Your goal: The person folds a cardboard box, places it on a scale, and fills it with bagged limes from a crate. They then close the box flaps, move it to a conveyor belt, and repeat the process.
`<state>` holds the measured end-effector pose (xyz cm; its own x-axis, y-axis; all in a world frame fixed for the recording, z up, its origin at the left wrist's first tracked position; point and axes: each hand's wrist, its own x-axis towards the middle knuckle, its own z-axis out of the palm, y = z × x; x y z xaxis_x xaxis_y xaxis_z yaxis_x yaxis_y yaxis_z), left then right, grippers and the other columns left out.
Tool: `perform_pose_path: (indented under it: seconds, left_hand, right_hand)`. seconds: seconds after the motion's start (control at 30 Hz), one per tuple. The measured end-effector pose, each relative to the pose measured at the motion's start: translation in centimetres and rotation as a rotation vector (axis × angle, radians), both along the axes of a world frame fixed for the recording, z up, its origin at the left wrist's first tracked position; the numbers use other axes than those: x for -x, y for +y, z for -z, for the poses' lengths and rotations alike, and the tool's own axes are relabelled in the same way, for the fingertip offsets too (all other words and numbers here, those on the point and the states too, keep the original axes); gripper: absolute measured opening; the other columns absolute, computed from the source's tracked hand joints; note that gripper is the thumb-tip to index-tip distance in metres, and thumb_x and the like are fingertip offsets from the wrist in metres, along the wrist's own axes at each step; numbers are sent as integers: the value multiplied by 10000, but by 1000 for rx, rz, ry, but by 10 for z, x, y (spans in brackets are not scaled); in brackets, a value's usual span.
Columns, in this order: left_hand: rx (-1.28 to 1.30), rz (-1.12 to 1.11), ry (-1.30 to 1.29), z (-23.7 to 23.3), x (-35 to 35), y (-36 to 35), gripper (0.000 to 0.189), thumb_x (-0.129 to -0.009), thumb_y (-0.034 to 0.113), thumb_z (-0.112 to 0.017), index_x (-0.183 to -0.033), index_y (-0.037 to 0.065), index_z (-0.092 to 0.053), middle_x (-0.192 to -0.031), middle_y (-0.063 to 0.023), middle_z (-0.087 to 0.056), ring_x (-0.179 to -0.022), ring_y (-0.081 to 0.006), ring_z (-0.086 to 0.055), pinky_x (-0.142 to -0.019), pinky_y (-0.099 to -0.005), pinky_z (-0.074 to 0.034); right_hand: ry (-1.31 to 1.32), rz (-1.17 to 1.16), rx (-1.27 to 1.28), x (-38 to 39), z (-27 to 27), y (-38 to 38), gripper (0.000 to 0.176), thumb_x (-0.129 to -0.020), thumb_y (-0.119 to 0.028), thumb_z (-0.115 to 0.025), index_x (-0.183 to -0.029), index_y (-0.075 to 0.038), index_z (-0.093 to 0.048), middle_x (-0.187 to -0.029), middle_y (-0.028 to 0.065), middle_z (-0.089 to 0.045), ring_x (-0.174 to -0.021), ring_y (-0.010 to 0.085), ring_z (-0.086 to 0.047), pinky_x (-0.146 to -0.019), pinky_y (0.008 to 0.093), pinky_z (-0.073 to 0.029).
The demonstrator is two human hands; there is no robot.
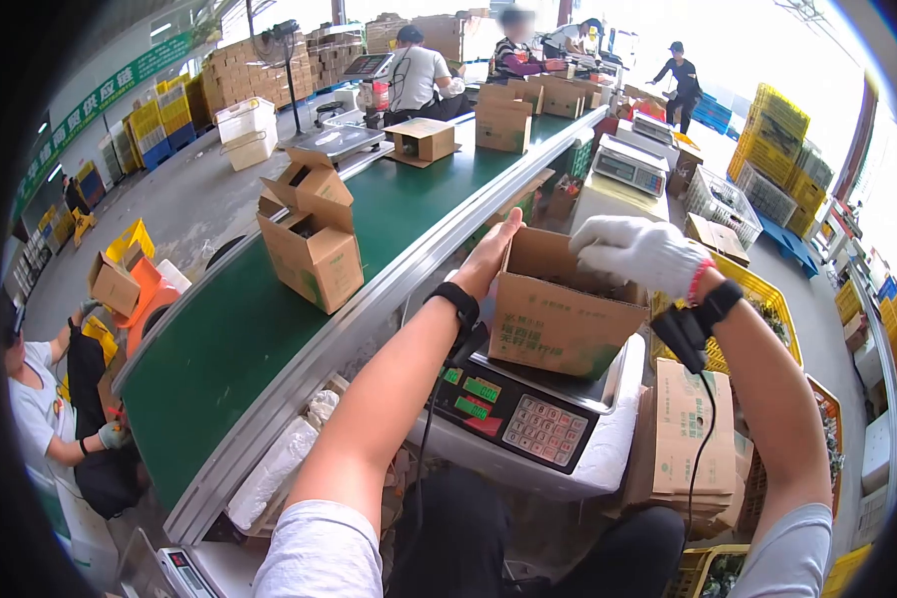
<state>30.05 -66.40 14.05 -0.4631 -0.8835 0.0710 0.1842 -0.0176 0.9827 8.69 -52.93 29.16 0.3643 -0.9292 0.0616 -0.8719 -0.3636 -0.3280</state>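
An open cardboard box with green print stands on the tray of a digital scale, its inside dark and hard to make out. My bare left hand presses along the box's left side, fingers at the upper edge and partly hidden behind it. Over the opening is my right hand in a white knit glove, its fingers curled down near the rim. Whatever may be in those fingers is hidden. Both wrists carry black straps.
A green conveyor belt runs along the left, carrying an open carton and others farther up. Flattened cartons are stacked right of the scale, by a yellow crate. A co-worker sits at lower left; others work behind.
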Motion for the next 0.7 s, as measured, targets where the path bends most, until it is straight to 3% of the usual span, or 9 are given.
perform_pose_path:
  seconds: [0.07, 0.13, 0.2, 0.23, 0.37, 0.43, 0.47, 0.57, 0.7]
  left_hand:
    - [10, -41, -49, -9, -7, 5, 921, -898, 795, -513, -1440, 51, -486, -1306, -119, -602, -1221, -202, -552, -1063, -362, -410]
    - [-95, -212, -163, -15, -17, 5, 847, -924, 774, -493, -1442, 103, -502, -1280, -103, -603, -1185, -192, -554, -1041, -375, -408]
    - [-118, -286, -82, -17, -31, 2, 677, -970, 709, -481, -1303, 132, -600, -1156, -60, -659, -1028, -158, -587, -916, -349, -458]
    - [-96, -304, -89, -18, -41, 4, 632, -982, 678, -490, -1277, 132, -608, -1129, -49, -667, -1017, -149, -595, -906, -341, -468]
    - [-94, -321, -133, -23, -87, 27, 460, -1020, 539, -528, -1200, 130, -635, -1091, -29, -670, -998, -135, -608, -899, -329, -491]
    - [-103, -282, -233, -19, -100, 36, 392, -1027, 481, -540, -1159, 128, -650, -1086, -21, -665, -1004, -135, -605, -903, -331, -494]
    - [-102, -283, -240, -13, -102, 38, 392, -1027, 481, -540, -1159, 128, -650, -1086, -21, -665, -1004, -135, -605, -903, -331, -494]
    - [-182, -236, -321, -1, -102, 40, 387, -1036, 475, -524, -1167, 132, -646, -1102, -19, -652, -1015, -140, -597, -903, -334, -491]
    - [-162, -184, -314, -8, -98, 49, 408, -1041, 488, -508, -1189, 131, -641, -1107, -25, -653, -1030, -142, -600, -911, -332, -487]
  right_hand:
    - [-126, -100, 101, 25, 1, 3, 289, -962, -287, -603, -1153, -84, -680, -1038, 86, -714, -957, 204, -688, -877, 316, -532]
    - [-183, 76, 71, 16, -17, 40, 226, -957, -175, -629, -1132, -40, -677, -1026, 80, -712, -949, 142, -677, -847, 286, -537]
    - [-539, 47, 142, 38, 2, 54, 188, -956, -100, -632, -1119, -17, -673, -1017, 68, -703, -947, 104, -658, -834, 265, -538]
    - [-401, 74, 208, 43, -3, 69, 189, -958, -74, -629, -1135, -18, -668, -1045, 55, -696, -948, 103, -649, -845, 264, -540]
    - [-596, 174, 230, 74, 35, 105, 245, -959, -75, -625, -1195, -14, -651, -1152, 73, -665, -1079, 136, -621, -970, 297, -498]
    - [-607, 242, 339, 83, 63, 106, 426, -956, -186, -650, -1344, -24, -579, -1259, 99, -628, -1151, 162, -588, -1037, 329, -461]
    - [-615, 243, 339, 87, 78, 102, 426, -956, -186, -650, -1344, -24, -579, -1259, 99, -628, -1151, 162, -588, -1037, 329, -461]
    - [-583, 352, 250, 87, 107, 91, 829, -908, -451, -672, -1559, -47, -354, -1474, 178, -496, -1320, 262, -510, -1092, 382, -426]
    - [-583, 325, 313, 74, 129, 84, 897, -900, -478, -698, -1573, -34, -304, -1520, 216, -433, -1370, 300, -477, -1109, 393, -418]
